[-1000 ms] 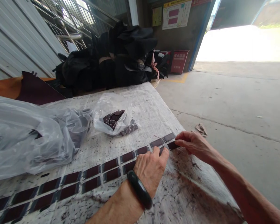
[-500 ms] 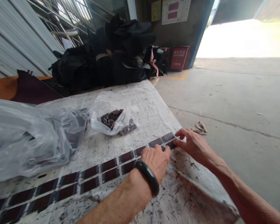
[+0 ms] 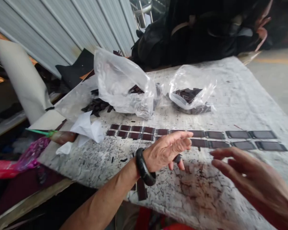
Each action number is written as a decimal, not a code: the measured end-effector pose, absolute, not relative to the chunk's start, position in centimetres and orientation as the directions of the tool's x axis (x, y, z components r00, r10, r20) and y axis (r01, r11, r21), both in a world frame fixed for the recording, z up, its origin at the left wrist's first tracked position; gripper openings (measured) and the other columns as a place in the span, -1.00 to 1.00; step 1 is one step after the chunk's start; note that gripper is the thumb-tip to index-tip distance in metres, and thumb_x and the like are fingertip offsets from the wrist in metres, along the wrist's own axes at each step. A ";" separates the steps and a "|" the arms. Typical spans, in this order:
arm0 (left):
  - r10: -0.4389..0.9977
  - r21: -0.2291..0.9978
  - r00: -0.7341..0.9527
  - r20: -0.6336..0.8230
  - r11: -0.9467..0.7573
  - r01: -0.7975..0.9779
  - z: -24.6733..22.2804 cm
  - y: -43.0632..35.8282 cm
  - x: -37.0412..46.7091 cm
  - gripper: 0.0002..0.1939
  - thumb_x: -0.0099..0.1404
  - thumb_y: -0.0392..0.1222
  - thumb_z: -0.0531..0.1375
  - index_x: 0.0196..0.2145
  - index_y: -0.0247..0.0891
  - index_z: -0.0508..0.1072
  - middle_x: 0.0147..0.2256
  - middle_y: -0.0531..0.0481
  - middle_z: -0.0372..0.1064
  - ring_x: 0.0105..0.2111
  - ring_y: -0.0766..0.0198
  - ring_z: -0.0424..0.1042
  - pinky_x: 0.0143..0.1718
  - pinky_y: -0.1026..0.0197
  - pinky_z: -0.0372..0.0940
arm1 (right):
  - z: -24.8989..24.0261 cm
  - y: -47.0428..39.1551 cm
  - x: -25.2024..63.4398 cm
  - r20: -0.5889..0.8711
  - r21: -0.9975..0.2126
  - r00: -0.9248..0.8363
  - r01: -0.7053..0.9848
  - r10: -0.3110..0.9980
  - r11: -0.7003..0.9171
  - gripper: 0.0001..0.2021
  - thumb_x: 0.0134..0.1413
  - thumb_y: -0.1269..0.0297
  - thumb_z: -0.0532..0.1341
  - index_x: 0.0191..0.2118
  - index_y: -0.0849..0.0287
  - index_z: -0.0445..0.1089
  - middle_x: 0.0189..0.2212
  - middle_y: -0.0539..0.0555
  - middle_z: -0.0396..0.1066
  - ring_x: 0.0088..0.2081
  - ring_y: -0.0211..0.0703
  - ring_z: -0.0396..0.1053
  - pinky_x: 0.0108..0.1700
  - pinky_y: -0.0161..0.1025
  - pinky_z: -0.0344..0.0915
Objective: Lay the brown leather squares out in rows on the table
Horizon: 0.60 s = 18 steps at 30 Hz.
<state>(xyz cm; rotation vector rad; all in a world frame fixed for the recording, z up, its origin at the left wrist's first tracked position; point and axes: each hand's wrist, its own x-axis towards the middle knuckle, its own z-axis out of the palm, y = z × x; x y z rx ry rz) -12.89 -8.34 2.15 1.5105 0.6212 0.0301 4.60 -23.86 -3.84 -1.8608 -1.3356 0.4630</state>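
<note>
Well, right hand [image 3: 247, 172]: grip loosely spread.
Left hand [image 3: 164, 150]: can't tell whether its grip holds the dark bit [image 3: 177, 158].
Patches [image 3: 214, 135]: light touches best keep them lined up.

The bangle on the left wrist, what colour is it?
The bangle is very dark, nearly black; it shows best in the head view.

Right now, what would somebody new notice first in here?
Probably the two rows of dark rectangular pieces across the speckled white tabletop. Next, the thick dark bangle at the wrist of the left hand, near the middle. Beyond the rows sit two clear plastic bags with dark bits inside.
</note>
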 end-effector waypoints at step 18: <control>0.850 0.647 0.509 -0.132 -0.315 0.694 -1.2 -13.0 -33.4 -0.78 0.26 -0.29 0.15 -0.12 -0.16 0.39 -0.26 0.05 0.36 -0.24 0.30 0.38 -0.17 0.27 0.24 | -6.0 -19.9 -12.7 0.283 -0.343 -0.355 0.830 0.891 0.440 -0.71 -0.08 0.50 0.11 -0.15 0.21 0.27 -0.35 0.12 0.38 -0.58 -0.17 0.42 -0.63 -0.29 0.39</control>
